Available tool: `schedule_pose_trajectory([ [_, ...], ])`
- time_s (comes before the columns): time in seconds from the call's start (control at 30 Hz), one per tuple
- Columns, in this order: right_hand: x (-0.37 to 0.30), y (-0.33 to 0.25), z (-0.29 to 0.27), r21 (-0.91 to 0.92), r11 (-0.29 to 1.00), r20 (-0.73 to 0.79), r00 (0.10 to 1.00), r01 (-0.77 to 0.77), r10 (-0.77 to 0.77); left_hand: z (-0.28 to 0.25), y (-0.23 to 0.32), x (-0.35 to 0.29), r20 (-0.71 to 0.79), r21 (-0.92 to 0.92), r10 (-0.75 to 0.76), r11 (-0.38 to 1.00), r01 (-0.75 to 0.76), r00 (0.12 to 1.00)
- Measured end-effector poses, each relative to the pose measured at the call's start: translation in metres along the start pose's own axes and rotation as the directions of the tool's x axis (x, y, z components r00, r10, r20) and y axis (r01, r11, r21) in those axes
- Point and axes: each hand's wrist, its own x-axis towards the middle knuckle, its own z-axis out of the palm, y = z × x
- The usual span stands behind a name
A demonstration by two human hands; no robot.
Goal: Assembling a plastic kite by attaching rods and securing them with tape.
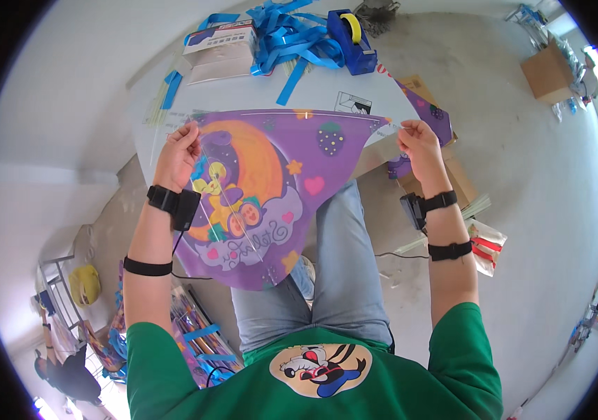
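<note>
A purple kite (339, 161) hangs over my lap and the table's near edge, printed with an orange moon, a yellow cartoon animal and hearts. A thin pale rod (271, 113) runs along its top edge, and two more slim rods cross the printed picture. My left hand (178, 155) is closed in a pinch on the kite's upper left edge. At the pointed right corner, the fingers of my right hand (421, 145) are pinched together; the exact spot they grip is small and partly hidden. Between the two hands the top edge is stretched nearly straight.
Beyond the kite, a white tabletop (243, 96) carries a heap of blue ribbon (288, 38), an opened white box (222, 54) and a blue tape dispenser (351, 43). Another purple kite piece (433, 120) and cardboard lie to the right. Another person (68, 374) is at the lower left.
</note>
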Motion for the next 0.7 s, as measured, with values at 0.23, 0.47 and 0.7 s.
schedule_pose_trajectory([
  [0.23,0.050,0.024,0.001,-0.262,0.965,-0.061,0.998,-0.011,-0.005,-0.001,-0.020,0.048,-0.042,0.121,-0.047,0.991,0.051,0.998],
  [0.47,0.083,0.055,-0.006,-0.355,0.935,-0.134,0.990,-0.008,-0.043,-0.002,-0.043,0.082,-0.111,0.147,-0.100,0.982,0.116,0.989],
  [0.7,0.091,0.068,-0.003,-0.428,0.903,-0.190,0.980,-0.032,-0.056,-0.005,-0.063,0.106,-0.190,0.321,-0.016,0.944,0.077,0.982],
])
